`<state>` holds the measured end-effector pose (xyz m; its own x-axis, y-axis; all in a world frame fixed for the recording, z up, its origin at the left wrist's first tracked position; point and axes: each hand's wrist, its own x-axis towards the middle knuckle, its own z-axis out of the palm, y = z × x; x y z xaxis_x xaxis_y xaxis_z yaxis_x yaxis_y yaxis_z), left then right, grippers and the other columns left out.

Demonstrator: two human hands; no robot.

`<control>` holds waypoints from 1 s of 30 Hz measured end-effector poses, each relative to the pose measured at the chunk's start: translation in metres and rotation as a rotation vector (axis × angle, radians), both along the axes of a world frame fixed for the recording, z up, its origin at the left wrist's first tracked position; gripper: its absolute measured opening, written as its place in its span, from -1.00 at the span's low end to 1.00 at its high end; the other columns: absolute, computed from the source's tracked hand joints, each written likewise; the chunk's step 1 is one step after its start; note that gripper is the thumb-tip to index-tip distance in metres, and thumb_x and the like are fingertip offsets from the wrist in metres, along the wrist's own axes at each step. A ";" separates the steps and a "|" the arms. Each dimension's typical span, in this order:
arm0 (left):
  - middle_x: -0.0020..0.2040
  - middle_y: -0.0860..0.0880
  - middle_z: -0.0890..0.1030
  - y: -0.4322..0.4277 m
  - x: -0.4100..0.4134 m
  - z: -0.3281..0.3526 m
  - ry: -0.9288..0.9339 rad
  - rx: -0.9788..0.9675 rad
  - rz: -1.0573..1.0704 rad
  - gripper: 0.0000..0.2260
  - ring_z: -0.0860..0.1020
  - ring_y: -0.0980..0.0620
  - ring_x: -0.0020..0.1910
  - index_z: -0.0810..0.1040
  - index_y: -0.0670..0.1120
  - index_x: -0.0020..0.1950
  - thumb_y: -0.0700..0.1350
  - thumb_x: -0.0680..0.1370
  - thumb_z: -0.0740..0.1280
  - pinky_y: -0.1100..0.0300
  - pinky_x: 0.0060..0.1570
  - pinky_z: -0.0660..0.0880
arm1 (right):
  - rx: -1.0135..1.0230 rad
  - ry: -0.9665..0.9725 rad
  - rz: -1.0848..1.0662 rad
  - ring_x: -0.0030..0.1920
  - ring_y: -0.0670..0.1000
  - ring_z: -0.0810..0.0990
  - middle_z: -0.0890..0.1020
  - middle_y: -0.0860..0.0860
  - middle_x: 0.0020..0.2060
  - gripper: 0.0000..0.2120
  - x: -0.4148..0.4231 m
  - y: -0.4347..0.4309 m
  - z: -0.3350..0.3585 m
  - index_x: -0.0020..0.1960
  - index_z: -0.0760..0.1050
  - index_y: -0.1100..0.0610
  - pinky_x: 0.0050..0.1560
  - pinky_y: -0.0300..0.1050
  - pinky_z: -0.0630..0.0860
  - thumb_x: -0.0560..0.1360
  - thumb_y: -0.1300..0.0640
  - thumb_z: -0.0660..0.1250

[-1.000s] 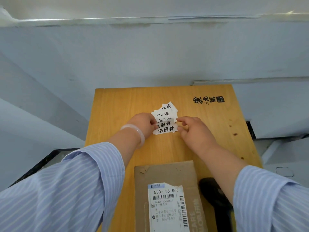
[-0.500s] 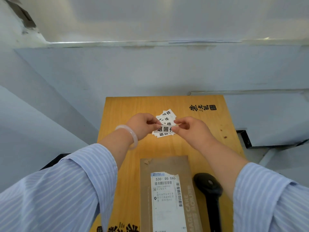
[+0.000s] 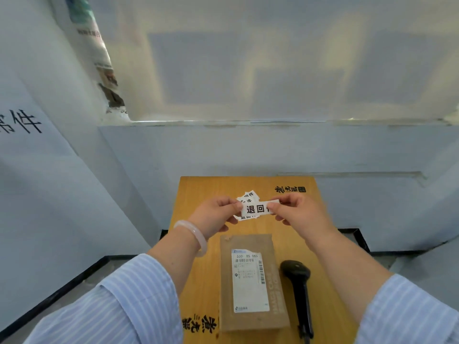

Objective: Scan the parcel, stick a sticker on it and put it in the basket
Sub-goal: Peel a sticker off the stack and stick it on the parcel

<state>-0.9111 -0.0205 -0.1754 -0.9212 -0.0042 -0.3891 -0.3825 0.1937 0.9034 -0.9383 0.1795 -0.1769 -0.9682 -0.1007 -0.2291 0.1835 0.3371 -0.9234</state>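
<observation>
A brown cardboard parcel [image 3: 253,281] with a white shipping label lies flat on the wooden table [image 3: 198,244], near me. Above the table's middle I hold one white sticker [image 3: 257,209] with black characters; my left hand [image 3: 214,214] pinches its left end and my right hand [image 3: 298,214] pinches its right end. Several more stickers [image 3: 248,196] lie in a small pile on the table just behind it, partly hidden by my fingers. A black handheld scanner [image 3: 298,281] rests on the table right of the parcel. No basket is in view.
The narrow table stands against pale blue walls at the back and left. Black-edged floor shows on both sides of the table. Black characters are printed at the table's far right corner [image 3: 289,189] and near edge.
Both hands have lifted one sticker off the pile and hold it stretched between them. The camera has tilted up, so the table sits lower in view.
</observation>
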 end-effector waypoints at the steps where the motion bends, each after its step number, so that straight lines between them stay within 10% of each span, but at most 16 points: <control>1: -0.20 0.08 0.66 0.002 0.006 0.006 -0.001 0.017 0.001 -0.90 0.55 0.15 -0.26 0.63 -0.03 -0.06 -0.10 0.57 0.32 0.23 -0.21 0.48 | -0.007 0.011 -0.002 -0.28 -0.09 0.61 0.72 -0.04 -0.24 -0.94 0.005 0.001 0.005 -0.09 0.64 0.02 -0.20 -0.18 0.49 0.43 0.11 0.47; 30: -0.16 -0.01 0.68 0.015 0.049 0.041 0.098 -0.028 -0.010 -0.92 0.53 0.11 -0.24 0.65 -0.05 -0.10 -0.12 0.53 0.36 0.22 -0.20 0.48 | 0.003 0.156 0.004 -0.36 -0.18 0.58 0.70 -0.09 -0.26 -0.95 0.051 0.018 0.050 -0.06 0.64 0.07 -0.34 -0.41 0.51 0.49 0.13 0.41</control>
